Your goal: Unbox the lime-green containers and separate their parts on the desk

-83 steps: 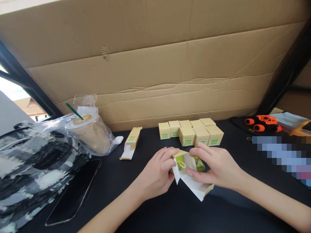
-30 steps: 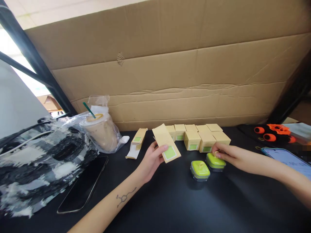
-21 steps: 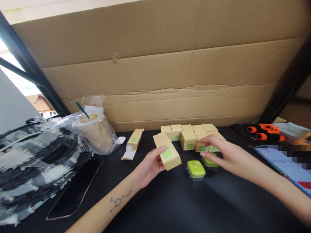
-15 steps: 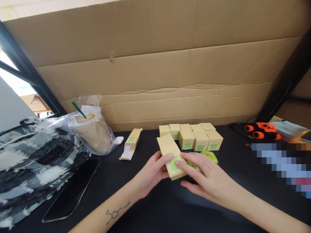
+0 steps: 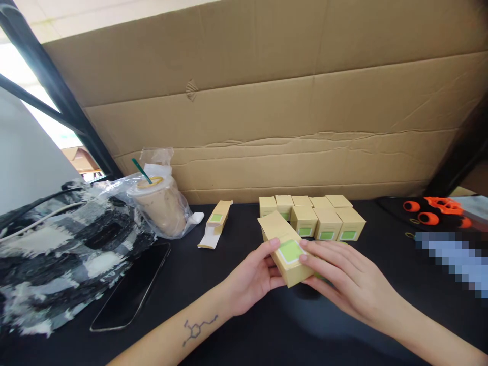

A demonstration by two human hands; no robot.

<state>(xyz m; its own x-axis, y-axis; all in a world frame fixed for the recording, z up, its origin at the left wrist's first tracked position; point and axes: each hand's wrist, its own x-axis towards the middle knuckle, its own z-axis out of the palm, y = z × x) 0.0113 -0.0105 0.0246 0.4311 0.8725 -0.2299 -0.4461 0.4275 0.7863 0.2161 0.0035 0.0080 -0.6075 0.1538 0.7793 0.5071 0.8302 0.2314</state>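
A small tan cardboard box (image 5: 288,256) with a green label is held between both hands above the black table. My left hand (image 5: 256,272) grips its left side, thumb on top by the label and fingers underneath. On its right side, my right hand (image 5: 345,269) closes over the edge, fingertips at the label's border. The box's far flap stands up, away from me. Something green shows in part behind my right hand; most of it is hidden. Just beyond, several closed tan boxes (image 5: 328,223) with green labels stand in rows.
An opened tan box (image 5: 218,218) lies left of the rows. Farther left are a bagged iced drink (image 5: 162,206) with a green straw, a black phone (image 5: 131,287) and a black-and-white fabric bundle (image 5: 72,254). An orange-and-black object (image 5: 442,206) sits at the right. A cardboard panel (image 5: 259,112) stands behind.
The box has been turned and tilted so its near end faces me more. My right hand has closed further onto its right side. The whole view has shifted slightly.
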